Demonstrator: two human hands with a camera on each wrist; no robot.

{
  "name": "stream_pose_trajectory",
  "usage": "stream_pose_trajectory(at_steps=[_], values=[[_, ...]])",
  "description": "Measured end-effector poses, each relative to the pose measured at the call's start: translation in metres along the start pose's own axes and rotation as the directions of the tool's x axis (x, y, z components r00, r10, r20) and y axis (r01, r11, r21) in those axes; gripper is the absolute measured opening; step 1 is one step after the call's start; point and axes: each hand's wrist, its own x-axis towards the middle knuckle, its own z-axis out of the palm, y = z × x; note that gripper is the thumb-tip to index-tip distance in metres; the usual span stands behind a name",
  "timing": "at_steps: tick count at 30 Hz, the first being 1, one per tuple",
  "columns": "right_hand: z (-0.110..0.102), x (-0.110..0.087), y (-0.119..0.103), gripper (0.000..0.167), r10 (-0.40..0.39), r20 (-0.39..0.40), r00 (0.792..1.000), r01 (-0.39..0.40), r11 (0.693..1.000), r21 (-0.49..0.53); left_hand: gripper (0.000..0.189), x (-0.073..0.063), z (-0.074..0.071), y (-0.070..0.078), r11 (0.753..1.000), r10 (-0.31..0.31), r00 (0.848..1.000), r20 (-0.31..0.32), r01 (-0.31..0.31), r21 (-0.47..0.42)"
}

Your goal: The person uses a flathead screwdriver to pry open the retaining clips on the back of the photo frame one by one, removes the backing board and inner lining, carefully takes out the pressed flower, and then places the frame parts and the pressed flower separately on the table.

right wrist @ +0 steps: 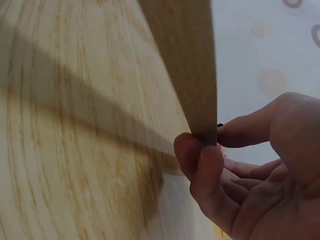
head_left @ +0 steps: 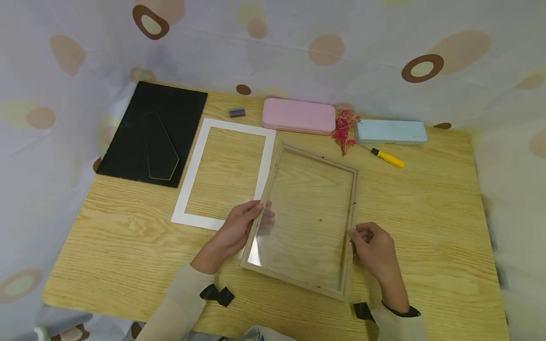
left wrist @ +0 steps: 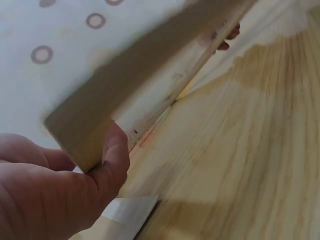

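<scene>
Both hands hold a light wooden picture frame (head_left: 356,189) with a clear pane, raised over the table and slightly turned. My left hand (head_left: 239,225) grips its left side, thumb on the near face and fingers behind the pane. On the opposite side, my right hand (head_left: 375,246) pinches the lower part of the right edge. In the right wrist view, thumb and fingertips (right wrist: 207,165) close around the wooden edge (right wrist: 192,70). The left wrist view has the frame's side (left wrist: 140,65) tilted above the tabletop. A white mat border (head_left: 194,189) lies flat, partly behind the left hand.
A black backing board (head_left: 128,142) with an easel stand lies at the left. Along the back are a small dark block (head_left: 237,112), a pink case (head_left: 298,116), red dried flowers (head_left: 342,130), a light blue case (head_left: 390,131) and a yellow-handled screwdriver (head_left: 390,158).
</scene>
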Motion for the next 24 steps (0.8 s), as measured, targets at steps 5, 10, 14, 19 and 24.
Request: stream_pose_trajectory(at_steps=[5,10,14,19,24], values=[[0.002,0.001,0.001,0.028,0.009,-0.014,1.0,-0.008,1.0,0.004,0.046,-0.001,0.002,-0.003,1.0,0.024,0.998,-0.062,-0.024,-0.01],[0.003,0.001,0.001,0.028,0.02,-0.02,1.0,-0.02,1.0,0.009,0.038,-0.001,0.005,-0.007,0.995,0.083,0.991,-0.107,-0.077,0.058],[0.003,0.001,0.003,0.029,0.026,-0.027,0.999,-0.026,1.0,-0.001,0.03,-0.002,0.006,-0.008,0.983,0.123,0.99,-0.063,-0.113,0.143],[0.001,0.004,0.007,0.029,0.032,-0.036,0.999,-0.033,0.999,-0.03,0.034,-0.005,0.012,-0.009,0.867,0.205,0.979,-0.02,-0.171,0.468],[-0.003,0.006,0.01,0.03,0.049,-0.032,0.998,-0.051,0.998,-0.049,0.033,-0.007,0.019,-0.01,0.733,0.285,0.958,-0.02,-0.205,0.648]])
